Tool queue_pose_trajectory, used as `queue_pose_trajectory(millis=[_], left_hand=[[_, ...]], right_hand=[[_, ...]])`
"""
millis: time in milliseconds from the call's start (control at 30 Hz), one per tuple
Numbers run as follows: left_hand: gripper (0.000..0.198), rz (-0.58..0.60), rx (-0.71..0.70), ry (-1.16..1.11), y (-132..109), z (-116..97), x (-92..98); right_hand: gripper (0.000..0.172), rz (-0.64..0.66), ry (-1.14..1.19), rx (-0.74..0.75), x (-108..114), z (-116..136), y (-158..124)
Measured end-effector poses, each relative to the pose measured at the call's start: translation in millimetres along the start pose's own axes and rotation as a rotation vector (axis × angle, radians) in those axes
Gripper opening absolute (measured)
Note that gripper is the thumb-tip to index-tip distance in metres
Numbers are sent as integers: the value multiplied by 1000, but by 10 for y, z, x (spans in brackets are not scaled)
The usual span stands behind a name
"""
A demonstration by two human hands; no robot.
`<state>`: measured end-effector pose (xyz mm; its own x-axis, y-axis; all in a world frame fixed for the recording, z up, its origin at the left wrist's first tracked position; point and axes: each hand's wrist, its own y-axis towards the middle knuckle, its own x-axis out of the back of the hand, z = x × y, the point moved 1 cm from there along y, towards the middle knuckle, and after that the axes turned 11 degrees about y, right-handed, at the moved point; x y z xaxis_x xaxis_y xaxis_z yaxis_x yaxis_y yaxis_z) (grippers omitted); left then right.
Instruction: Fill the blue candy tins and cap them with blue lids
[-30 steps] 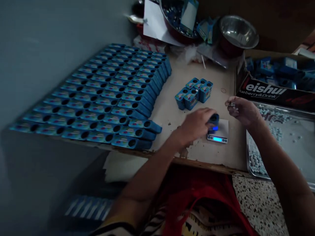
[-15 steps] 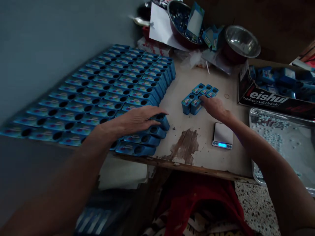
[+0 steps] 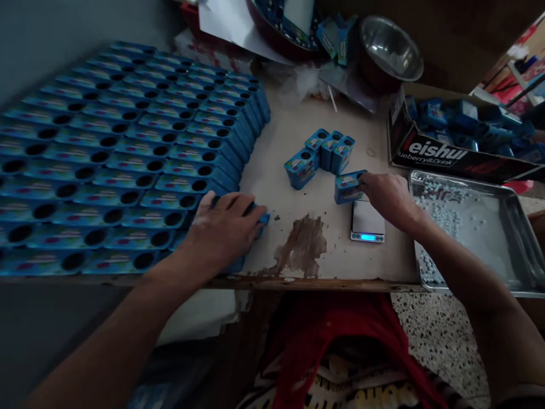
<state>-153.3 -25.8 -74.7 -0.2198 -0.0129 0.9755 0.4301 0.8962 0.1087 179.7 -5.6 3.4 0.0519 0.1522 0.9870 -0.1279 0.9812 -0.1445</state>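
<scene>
My right hand [image 3: 389,196] pinches the holed end of a small blue box [image 3: 347,187], held just above and behind the digital scale [image 3: 368,218] with its lit display. My left hand [image 3: 230,221] is curled over a blue box [image 3: 261,218] at the front right of the packed rows [image 3: 131,130], fingers closed around it; part of that box is hidden. Every box in the rows has a dark round hole in its top. Several more blue boxes [image 3: 327,149] stand in a small group mid-table.
A metal tray [image 3: 506,244] with small pale pieces sits at the right. Behind it stands a black carton [image 3: 443,156] full of blue boxes. A steel bowl [image 3: 392,48] and plastic bags [image 3: 309,82] lie at the back. The table's front edge [image 3: 319,284] is worn.
My right hand has drawn one box out of the small group, toward me and right, near the scale. My left hand has closed over a box in the rows. The view has shifted.
</scene>
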Motion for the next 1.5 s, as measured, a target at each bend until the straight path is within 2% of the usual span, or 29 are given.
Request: queue_pose_trajectory(millis=[133,300,400,467,533,633,700,767,833,900,1000,1067,1167,1233,1367,1500], left_hand=[[29,8,-9,57,-1,-20,-37],[39,-50,-27,86,-82,-16,37],[43,-145,-90,185,-146,-105,64],[37,-218,-131,270,-161,-238,60],[31,-280,-174,326,-148,-416,43],[25,-336,-245,342,-89,-679,1],[24,-354,-276,335,-34,-799,-37],[24,-365,-288,325,24,-862,-83],[23,-373,-287,305,77,-878,-134],[24,-369,-282,278,123,-874,-185],[28,-354,-287,207,176,-873,-268],[32,-337,-285,143,200,-881,-335],[32,-285,-251,67,224,-885,-447],[32,-236,-235,34,232,-876,-508],[35,-161,-210,-29,240,-841,-554],[36,-149,-205,-27,240,-811,-564]], right_hand=[[30,29,-4,-101,-132,-256,-454],[26,-14,184,-131,-370,-351,-730],[18,-184,534,-99,-359,-521,-857],[13,-294,914,-148,-338,-794,-946],[15,-318,1371,-334,-365,-1158,-1037],[16,-367,1886,-795,-506,-1645,-1187],[24,-467,1998,-1021,-614,-1807,-1283],[33,-496,2024,-1100,-688,-1819,-1346],[37,-392,2023,-1091,-705,-1729,-1355],[30,-251,1984,-1021,-661,-1608,-1303],[12,-9,1864,-790,-525,-1448,-1137],[19,106,1730,-596,-422,-1359,-1002],[27,138,1473,-366,-280,-1233,-824],[26,133,1337,-289,-199,-1155,-738],[26,113,1184,-230,-66,-1055,-630],[27,115,1139,-239,3,-1008,-570]])
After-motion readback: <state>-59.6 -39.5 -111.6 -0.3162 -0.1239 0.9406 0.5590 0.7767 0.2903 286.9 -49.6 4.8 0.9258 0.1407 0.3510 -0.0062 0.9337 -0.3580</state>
